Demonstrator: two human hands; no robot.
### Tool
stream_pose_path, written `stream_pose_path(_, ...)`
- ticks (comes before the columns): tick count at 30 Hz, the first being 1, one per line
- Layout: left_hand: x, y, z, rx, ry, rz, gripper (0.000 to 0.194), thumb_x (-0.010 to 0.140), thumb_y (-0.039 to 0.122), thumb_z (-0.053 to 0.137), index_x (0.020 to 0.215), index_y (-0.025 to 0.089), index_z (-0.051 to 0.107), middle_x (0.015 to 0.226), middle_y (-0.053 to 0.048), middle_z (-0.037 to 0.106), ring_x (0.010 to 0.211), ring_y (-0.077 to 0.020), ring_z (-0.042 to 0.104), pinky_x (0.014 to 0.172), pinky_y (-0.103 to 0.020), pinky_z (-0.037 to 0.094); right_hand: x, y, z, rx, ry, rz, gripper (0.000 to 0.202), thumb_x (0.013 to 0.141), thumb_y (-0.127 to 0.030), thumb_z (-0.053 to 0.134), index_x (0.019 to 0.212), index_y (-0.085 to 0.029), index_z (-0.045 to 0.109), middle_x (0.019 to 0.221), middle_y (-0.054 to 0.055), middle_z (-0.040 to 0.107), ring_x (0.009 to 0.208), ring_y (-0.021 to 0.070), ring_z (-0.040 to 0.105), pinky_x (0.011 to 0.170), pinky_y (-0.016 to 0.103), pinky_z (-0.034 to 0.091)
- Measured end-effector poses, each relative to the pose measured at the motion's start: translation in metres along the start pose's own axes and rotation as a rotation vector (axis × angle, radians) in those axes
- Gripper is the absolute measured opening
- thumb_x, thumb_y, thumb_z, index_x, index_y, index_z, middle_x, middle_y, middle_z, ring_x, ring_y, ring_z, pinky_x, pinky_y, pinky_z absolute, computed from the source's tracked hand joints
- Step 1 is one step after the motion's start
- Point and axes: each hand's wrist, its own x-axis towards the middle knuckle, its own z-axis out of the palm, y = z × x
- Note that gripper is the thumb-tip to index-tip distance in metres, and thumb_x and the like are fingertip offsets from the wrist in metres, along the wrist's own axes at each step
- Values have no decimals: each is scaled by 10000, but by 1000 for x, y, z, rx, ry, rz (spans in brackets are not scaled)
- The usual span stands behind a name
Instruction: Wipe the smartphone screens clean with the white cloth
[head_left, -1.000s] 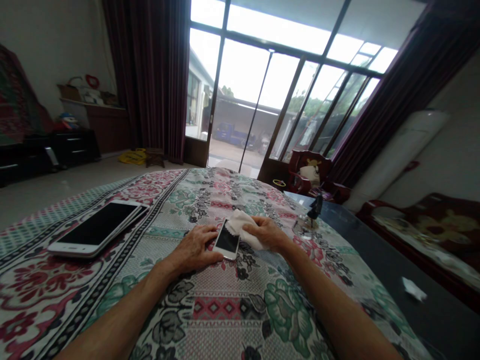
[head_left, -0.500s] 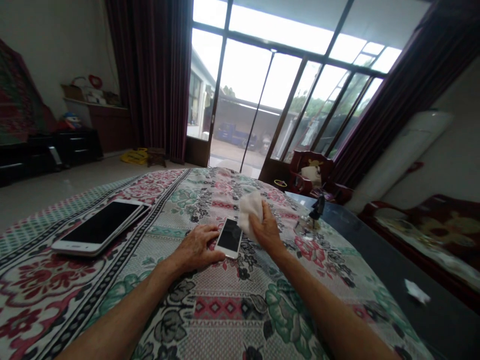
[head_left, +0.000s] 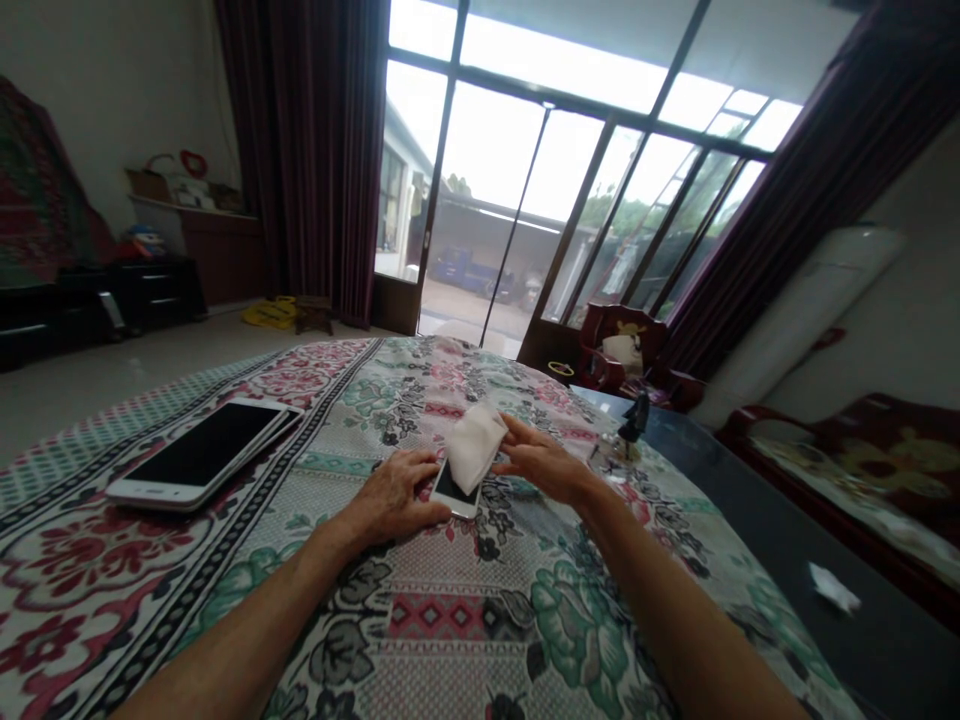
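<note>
A white smartphone [head_left: 456, 506] with a dark screen lies face up on the patterned tablecloth [head_left: 450, 570]. My left hand [head_left: 394, 492] steadies it, fingers along its left side and thumb at its lower edge. A white tissue [head_left: 474, 446], loosely bunched, rests over most of the screen and hides it. At the tissue's right edge is my right hand [head_left: 544, 458], fingers stretched and apart, fingertips touching or very close to the tissue. Further left, a larger white phone [head_left: 199, 455] lies on top of another device, its pale edge showing.
A small dark figurine [head_left: 634, 425] stands to the right on the table. A crumpled white paper [head_left: 834, 588] lies on the dark surface beyond the cloth. Wooden chairs, curtains and a glass door surround the table.
The tissue has moved left and down, from beside the phone onto its screen. My right hand has loosened from around it, its fingers now spread. My left hand has stayed put.
</note>
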Motion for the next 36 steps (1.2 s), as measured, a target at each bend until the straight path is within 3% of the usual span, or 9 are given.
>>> stream_pose_path(4,0,1,-2,11,0,4,500,717,449,677,1139,183,649,1321,-105,563,1209,-260,509,1036,-383,368,4,5,0,-187,229,-28,419,701,-285,616,1105,-173,599,877,35,669,792,166,615,681,278,489)
stream_pose_path(8,0,5,-4,11,-2,24,478,703,415,694,1113,171,664,1296,-101,584,1199,-247,516,1035,-358,370,4,3,-4,-520,364,-38,356,827,-474,509,796,-161,676,658,26,612,643,159,572,600,280,449)
stream_pose_path(12,0,6,-4,13,8,0,472,699,414,695,1104,172,666,1300,-98,580,1201,-257,511,1030,-373,378,1,0,-5,-713,390,-222,414,826,-481,509,591,-172,653,844,74,636,810,174,573,721,294,444)
stream_pose_path(16,0,6,-4,9,7,-3,473,698,422,696,1096,168,670,1302,-103,576,1201,-261,507,1032,-366,376,0,8,-1,-603,309,0,533,843,-571,447,540,-159,599,595,20,560,533,109,480,486,222,343)
stream_pose_path(19,0,7,-6,-17,-3,43,443,719,407,679,1100,181,670,1291,-88,586,1177,-254,523,1024,-367,381,1,15,1,-669,284,124,566,841,-599,437,511,-156,561,454,-24,436,432,90,389,438,216,271)
stream_pose_path(22,0,6,-6,-18,3,47,455,720,405,671,1118,186,661,1290,-86,585,1178,-259,521,1025,-378,379,3,17,-1,-883,347,65,487,877,-512,429,610,-156,627,573,20,563,561,142,519,550,253,387)
stream_pose_path(26,0,3,-3,-3,10,34,464,699,410,680,1098,175,669,1290,-92,585,1188,-279,514,1026,-383,381,3,10,4,-948,443,-207,316,895,-354,446,1086,-188,635,1101,110,644,1008,232,588,875,370,443)
stream_pose_path(30,0,3,-2,5,22,28,483,701,401,676,1133,186,650,1295,-88,583,1198,-268,512,1035,-381,376,0,13,25,-972,167,-352,414,887,-331,493,1284,-219,518,1358,115,502,1247,269,453,1030,456,364)
stream_pose_path(36,0,6,-3,0,50,52,473,717,393,679,1149,206,635,1289,-70,586,1184,-254,520,1029,-375,380,-13,26,43,-1039,-161,-321,420,978,-273,299,1374,-229,434,1442,72,427,1326,223,374,1112,455,281)
